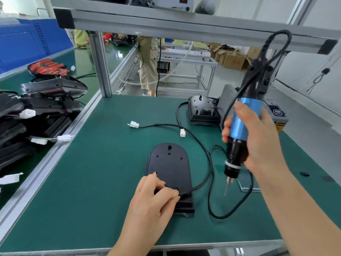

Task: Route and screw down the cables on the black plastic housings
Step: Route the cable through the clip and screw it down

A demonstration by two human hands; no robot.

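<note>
Cable (200,186) x1 pinched by L hand (153,202) on housing (168,163); R hand (262,143) grips screwdriver (243,122).

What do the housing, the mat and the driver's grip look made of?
The housing: black moulded plastic, matte with soft sheen and screw holes. The mat: dull green, probably rubber matting. The driver grip: glossy blue with highlights, metal or plastic; cannot tell.
</note>
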